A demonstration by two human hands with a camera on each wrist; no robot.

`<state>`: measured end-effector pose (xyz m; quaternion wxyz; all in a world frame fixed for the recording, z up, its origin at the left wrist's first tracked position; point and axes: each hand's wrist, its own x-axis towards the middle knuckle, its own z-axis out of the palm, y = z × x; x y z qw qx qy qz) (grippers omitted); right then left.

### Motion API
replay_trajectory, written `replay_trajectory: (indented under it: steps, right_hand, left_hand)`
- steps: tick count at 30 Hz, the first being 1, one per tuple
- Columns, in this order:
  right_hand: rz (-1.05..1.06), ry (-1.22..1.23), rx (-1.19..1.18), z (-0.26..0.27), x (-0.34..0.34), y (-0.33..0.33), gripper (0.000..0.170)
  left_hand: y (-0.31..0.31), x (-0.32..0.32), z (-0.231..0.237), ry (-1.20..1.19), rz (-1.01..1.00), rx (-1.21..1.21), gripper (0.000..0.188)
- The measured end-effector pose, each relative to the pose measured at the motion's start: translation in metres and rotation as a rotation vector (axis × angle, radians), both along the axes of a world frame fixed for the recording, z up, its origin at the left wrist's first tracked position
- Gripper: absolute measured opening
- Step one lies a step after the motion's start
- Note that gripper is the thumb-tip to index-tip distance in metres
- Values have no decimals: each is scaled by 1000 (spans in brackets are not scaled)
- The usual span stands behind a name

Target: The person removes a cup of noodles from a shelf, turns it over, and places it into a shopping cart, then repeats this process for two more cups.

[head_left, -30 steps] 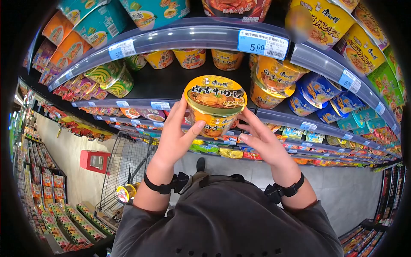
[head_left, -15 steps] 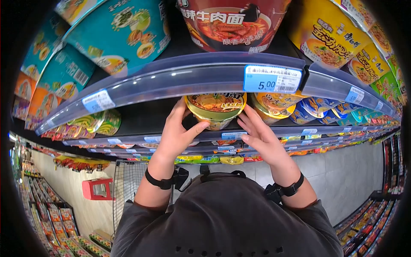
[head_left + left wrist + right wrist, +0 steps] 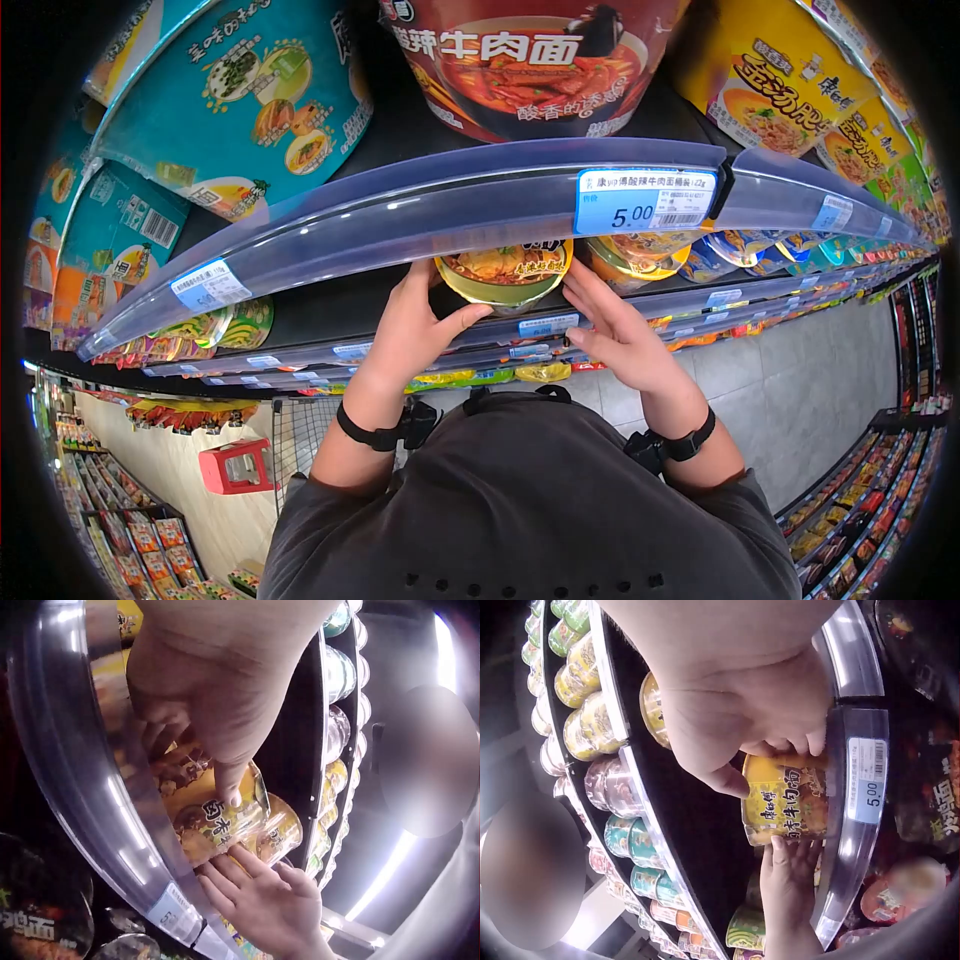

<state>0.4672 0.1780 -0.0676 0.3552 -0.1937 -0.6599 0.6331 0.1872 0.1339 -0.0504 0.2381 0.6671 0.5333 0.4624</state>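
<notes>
A yellow noodle cup (image 3: 505,272) is upright between the two hands, its lid partly covered by the shelf edge above. My left hand (image 3: 412,322) grips its left side, thumb at the near side. My right hand (image 3: 622,335) touches the right side with fairly straight fingers, thumb held apart. In the left wrist view the left thumb presses the cup (image 3: 219,817), and the right hand (image 3: 274,907) lies against it with fingers extended. The right wrist view shows the cup (image 3: 771,806) between both hands, over the dark shelf.
A clear shelf edge (image 3: 400,220) with a price tag (image 3: 640,203) runs above the hands. Behind it stand a red tub (image 3: 530,70) and a teal tub (image 3: 250,110). More yellow cups (image 3: 640,262) are right of the held cup. A red box (image 3: 236,467) is at lower left.
Both hands have carried the cup in under the upper shelf edge, which now covers part of its lid. The view has moved closer to the shelves, and the upper tubs look larger.
</notes>
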Motion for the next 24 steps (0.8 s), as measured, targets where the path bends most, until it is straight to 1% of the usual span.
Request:
replay_trajectory:
  steps: [2, 4, 5, 9, 11, 13, 15, 17, 18, 21, 22, 24]
  right_hand:
    - [1, 15, -45, 1, 1, 0, 77]
    - [13, 9, -71, 10, 4, -2, 78]
    - [23, 0, -102, 13, 5, -3, 78]
    - [70, 25, -110, 11, 19, -7, 76]
    - [80, 13, -99, 11, 28, -12, 72]
    - [91, 7, -110, 9, 39, -18, 70]
    - [109, -4, -126, 3, 50, -23, 68]
    - [157, -6, -199, -7, 59, -26, 64]
    - [155, 2, -181, -13, 61, -30, 59]
    - [286, -16, -271, -27, 67, -36, 55]
    - [278, -21, -296, -30, 66, -41, 50]
    - [325, -65, -305, -42, 64, -46, 48]
  left_hand:
    - [0, 4, 2, -9, -1, 14, 89]
    - [-2, 7, 4, -16, 2, -62, 91]
    - [-2, 9, 3, -14, 6, -58, 91]
    - [-6, 17, 3, 22, 42, -71, 94]
    - [-13, 22, 2, 112, 138, -44, 91]
    - [-25, 29, 1, 86, 161, -22, 89]
    - [-43, 35, 1, 135, 249, 36, 84]
    - [-65, 43, -2, 85, 314, 81, 72]
    - [-78, 46, -4, 99, 350, 88, 68]
    - [-118, 50, -21, 112, 443, 76, 60]
    - [-132, 51, -27, 113, 473, 72, 55]
    - [-159, 54, -32, 141, 512, 43, 52]
